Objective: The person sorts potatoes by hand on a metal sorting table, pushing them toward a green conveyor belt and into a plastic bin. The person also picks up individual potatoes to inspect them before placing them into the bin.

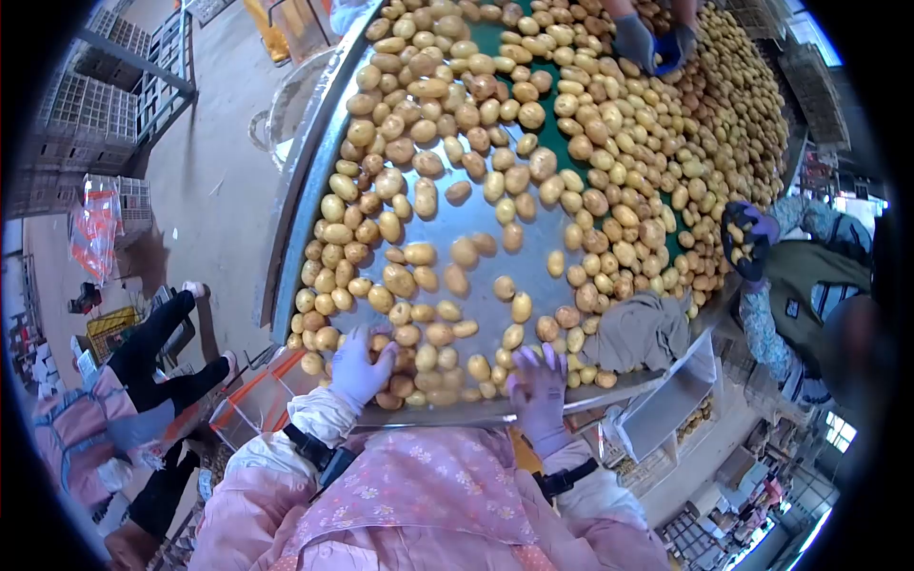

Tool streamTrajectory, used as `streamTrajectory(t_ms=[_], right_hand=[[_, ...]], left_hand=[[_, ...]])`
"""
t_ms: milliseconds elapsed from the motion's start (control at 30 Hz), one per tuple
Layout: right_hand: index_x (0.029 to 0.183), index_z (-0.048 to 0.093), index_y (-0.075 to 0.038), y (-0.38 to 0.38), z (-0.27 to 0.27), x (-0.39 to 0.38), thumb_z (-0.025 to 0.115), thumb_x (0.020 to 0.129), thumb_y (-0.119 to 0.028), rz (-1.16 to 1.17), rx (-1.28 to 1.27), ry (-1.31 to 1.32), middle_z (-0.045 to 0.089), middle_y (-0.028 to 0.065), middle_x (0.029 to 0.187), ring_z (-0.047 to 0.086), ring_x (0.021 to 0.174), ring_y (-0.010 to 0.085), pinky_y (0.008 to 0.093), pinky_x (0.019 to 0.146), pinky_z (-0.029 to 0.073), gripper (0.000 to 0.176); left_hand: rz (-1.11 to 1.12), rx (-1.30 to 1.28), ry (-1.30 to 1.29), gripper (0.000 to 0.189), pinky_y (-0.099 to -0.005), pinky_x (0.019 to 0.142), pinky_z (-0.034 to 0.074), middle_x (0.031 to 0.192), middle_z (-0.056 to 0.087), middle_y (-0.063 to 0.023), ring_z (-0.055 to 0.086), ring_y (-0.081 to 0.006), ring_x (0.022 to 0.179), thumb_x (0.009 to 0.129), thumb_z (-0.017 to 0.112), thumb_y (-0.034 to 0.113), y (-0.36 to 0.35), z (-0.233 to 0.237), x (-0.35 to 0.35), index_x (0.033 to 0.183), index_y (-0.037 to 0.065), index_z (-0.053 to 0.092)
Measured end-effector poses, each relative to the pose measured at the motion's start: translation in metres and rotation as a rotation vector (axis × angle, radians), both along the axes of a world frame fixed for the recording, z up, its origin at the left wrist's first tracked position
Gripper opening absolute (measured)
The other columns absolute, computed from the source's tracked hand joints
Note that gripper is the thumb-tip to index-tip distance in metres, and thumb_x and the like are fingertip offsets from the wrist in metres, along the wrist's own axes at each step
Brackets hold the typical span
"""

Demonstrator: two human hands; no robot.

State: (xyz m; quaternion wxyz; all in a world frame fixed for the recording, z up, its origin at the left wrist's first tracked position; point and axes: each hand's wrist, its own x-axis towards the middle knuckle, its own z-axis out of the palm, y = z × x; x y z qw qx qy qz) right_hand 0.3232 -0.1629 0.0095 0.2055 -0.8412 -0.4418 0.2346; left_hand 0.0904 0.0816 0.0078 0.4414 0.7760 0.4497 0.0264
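Many potatoes [426, 197] lie spread over a metal sorting table [476, 285]. My left hand [360, 366], in a purple glove, rests at the near left edge of the table, its fingers apart and touching potatoes beside it. Also gloved in purple, my right hand [539, 385] is at the near edge to the right, fingers spread beside several potatoes, with nothing seen in its grasp. A crumpled grey-brown cloth [640, 333] lies on the table to the right of my right hand.
A co-worker's gloved hands [655, 48] are among the potatoes at the far side. Another co-worker [809, 276] stands at the right, hands holding potatoes. A person in pink [90, 419] is at the left. A white chute [666, 400] hangs off the near right edge.
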Motion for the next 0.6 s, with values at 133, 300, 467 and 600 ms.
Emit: streamTrajectory(t_ms=[133, 300, 467, 600], right_hand=[[0.145, 0.055, -0.005, 0.036, 0.031, -0.054, 0.060, 0.101, -0.022, -0.780, 0.494, 1.107, 0.045, 0.0208, 0.154, 0.051, 0.138, 0.0363, 0.0480, 0.119, 0.038, 0.048], [0.146, 0.053, -0.006, -0.065, -0.003, -0.038, 0.056, 0.106, -0.019, -0.287, 0.068, 0.070, 0.055, 0.0155, 0.135, 0.065, 0.102, 0.0227, 0.0375, 0.083, 0.059, 0.042], [0.141, 0.060, -0.007, -0.245, 0.028, -0.019, 0.057, 0.105, -0.020, -0.744, -0.049, -0.007, 0.067, 0.0096, 0.108, 0.066, 0.089, 0.0191, 0.0314, 0.072, 0.056, 0.038], [0.146, 0.058, -0.008, -0.315, 0.024, -0.036, 0.055, 0.109, -0.024, -0.476, -0.381, -0.625, 0.070, 0.0063, 0.111, 0.069, 0.089, 0.0204, 0.0282, 0.072, 0.056, 0.041]], left_hand=[[-0.319, -0.374, -0.392, 0.055, -0.0468, 0.103, 0.051, 0.132, 0.061, -0.0270, 0.061, -0.0402, 0.123, 0.095, 0.070, 0.025, -0.064, 0.029, 0.073, 0.140, -0.003, 0.053], [-0.957, 0.148, -0.579, 0.074, -0.0563, 0.117, 0.039, 0.141, 0.055, -0.0260, 0.050, -0.0466, 0.135, 0.085, 0.076, 0.028, -0.066, 0.039, 0.112, 0.151, 0.008, 0.050], [-0.379, 0.580, 0.003, 0.044, -0.0485, 0.095, 0.052, 0.120, 0.063, -0.0175, 0.062, -0.0410, 0.113, 0.086, 0.071, 0.016, 0.038, -0.030, 0.072, 0.129, 0.014, 0.063], [-0.442, 0.426, 0.227, 0.047, -0.0485, 0.094, 0.053, 0.123, 0.064, -0.0184, 0.064, -0.0397, 0.113, 0.089, 0.072, 0.023, 0.064, -0.039, 0.062, 0.135, 0.019, 0.064]])
